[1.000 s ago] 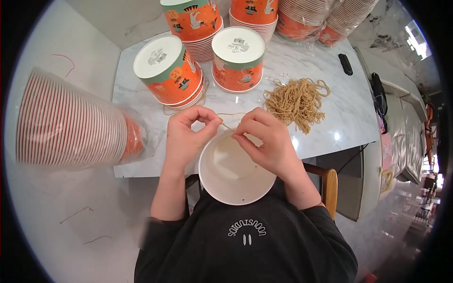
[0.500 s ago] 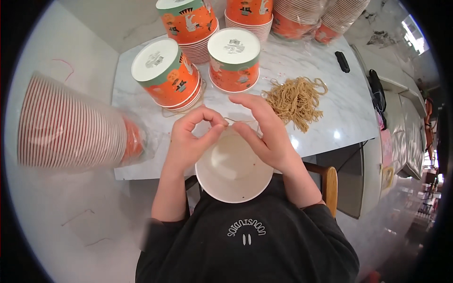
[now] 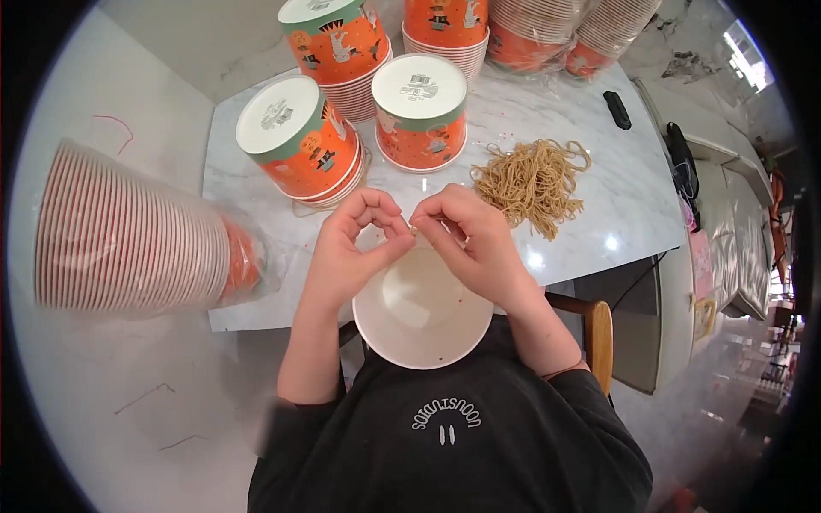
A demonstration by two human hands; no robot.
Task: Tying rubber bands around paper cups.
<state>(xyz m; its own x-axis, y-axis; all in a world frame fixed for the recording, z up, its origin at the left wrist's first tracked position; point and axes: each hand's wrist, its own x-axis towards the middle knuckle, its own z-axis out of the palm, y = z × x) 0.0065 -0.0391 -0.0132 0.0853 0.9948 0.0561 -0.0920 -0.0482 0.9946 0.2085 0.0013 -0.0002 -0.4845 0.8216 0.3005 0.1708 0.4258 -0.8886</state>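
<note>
A white paper bowl (image 3: 422,314) rests open side up against my chest at the table's near edge. Over its far rim my left hand (image 3: 352,248) and my right hand (image 3: 471,242) meet, fingertips pinched together on a thin tan rubber band (image 3: 413,229), which is mostly hidden between the fingers. A loose pile of tan rubber bands (image 3: 532,181) lies on the marble table (image 3: 616,205) just right of my right hand.
Orange and green paper tubs stand upside down on stacks beyond my hands: one at left (image 3: 298,137), one at centre (image 3: 420,111), more behind. A long sleeve of nested cups (image 3: 128,231) lies at left. A black remote (image 3: 617,109) lies far right. A wooden chair (image 3: 594,329) shows below.
My hands have drawn closer together over the bowl's far rim. The band stretched between them a second ago is now gathered in the pinched fingertips. The bowl has shifted slightly.
</note>
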